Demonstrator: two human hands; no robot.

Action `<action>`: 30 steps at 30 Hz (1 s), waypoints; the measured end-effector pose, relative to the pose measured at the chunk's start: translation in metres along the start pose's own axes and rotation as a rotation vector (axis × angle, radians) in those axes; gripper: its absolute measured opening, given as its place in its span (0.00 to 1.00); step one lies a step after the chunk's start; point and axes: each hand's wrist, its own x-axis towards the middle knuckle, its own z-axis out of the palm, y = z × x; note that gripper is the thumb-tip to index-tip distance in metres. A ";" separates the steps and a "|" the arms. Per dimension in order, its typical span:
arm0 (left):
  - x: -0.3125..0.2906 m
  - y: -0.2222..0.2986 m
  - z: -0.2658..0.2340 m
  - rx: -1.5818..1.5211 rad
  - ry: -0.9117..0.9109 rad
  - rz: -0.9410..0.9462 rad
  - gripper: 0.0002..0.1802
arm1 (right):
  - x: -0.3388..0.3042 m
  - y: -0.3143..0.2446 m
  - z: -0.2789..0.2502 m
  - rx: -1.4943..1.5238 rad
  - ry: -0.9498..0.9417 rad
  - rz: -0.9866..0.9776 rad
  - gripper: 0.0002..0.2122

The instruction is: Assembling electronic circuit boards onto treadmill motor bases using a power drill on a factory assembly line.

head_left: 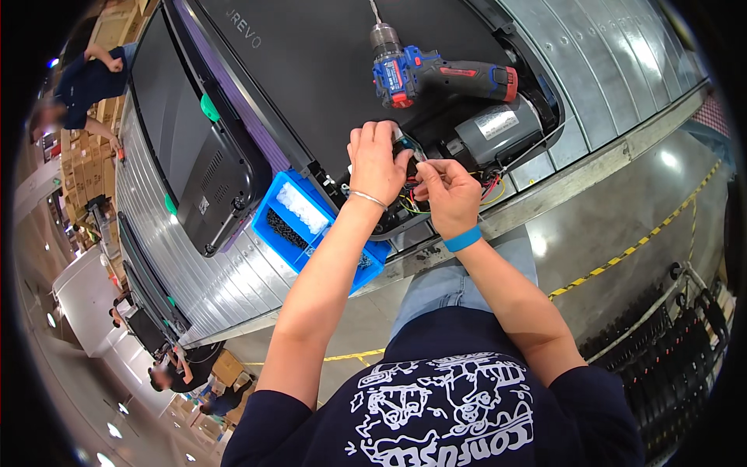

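Both hands work close together over the open motor bay of a black treadmill (319, 70). My left hand (377, 165) is bent down into the bay, thumb and fingers closing around a small part beside a dark green piece. What it grips is mostly hidden by the fingers. Just to its right, my right hand (450, 193) pinches something small and thin; I cannot make out its kind. Thin coloured wires (492, 185) show beside and below the fingers. A grey cylindrical motor (498, 128) lies in the bay to the right of my hands.
A blue-and-black cordless drill (401, 71) lies on the treadmill beyond my hands. At left, a blue divided bin (268, 227) holds black screws and white pieces. The metal roller conveyor (599, 62) carries another treadmill (202, 148). A co-worker (89, 86) stands at the far left.
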 end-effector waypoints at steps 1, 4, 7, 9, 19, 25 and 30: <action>-0.002 -0.002 -0.003 0.032 -0.050 -0.002 0.22 | 0.000 0.002 0.001 0.108 0.022 0.032 0.06; -0.011 -0.005 -0.009 0.098 -0.146 -0.012 0.24 | 0.001 0.002 -0.003 0.060 -0.006 0.008 0.06; -0.034 -0.007 -0.016 -0.161 0.027 -0.172 0.21 | 0.001 0.004 -0.003 -0.234 -0.081 -0.100 0.06; -0.038 -0.005 -0.021 -0.157 0.011 -0.201 0.21 | 0.005 0.005 0.004 -0.377 -0.100 -0.224 0.05; -0.036 -0.002 -0.025 -0.168 -0.007 -0.255 0.19 | 0.012 0.014 0.017 -0.562 -0.079 -0.408 0.06; -0.036 -0.002 -0.026 -0.175 -0.008 -0.252 0.19 | 0.020 0.016 0.022 -0.577 -0.079 -0.481 0.06; -0.034 -0.003 -0.026 -0.155 0.003 -0.235 0.18 | 0.024 0.014 0.024 -0.646 -0.119 -0.499 0.05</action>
